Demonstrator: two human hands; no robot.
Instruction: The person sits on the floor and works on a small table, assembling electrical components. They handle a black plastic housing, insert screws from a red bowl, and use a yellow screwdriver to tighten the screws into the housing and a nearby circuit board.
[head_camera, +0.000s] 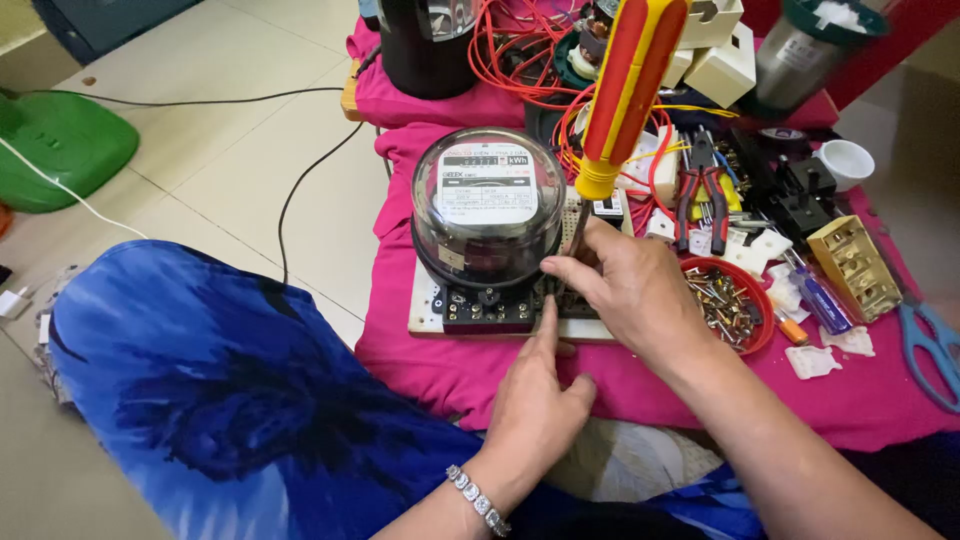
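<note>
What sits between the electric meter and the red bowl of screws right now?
In the head view, the right hand holding the screwdriver lies between the electric meter and red bowl.

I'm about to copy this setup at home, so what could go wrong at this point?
1. The screwdriver stands upright at the terminal block, and the right hand pinches only its shaft, so the tip might slip.
2. The left hand has a finger beside that tip, so a slip could jab it.
3. The red bowl of screws sits close to the right wrist; a nudge may spill it.
</note>
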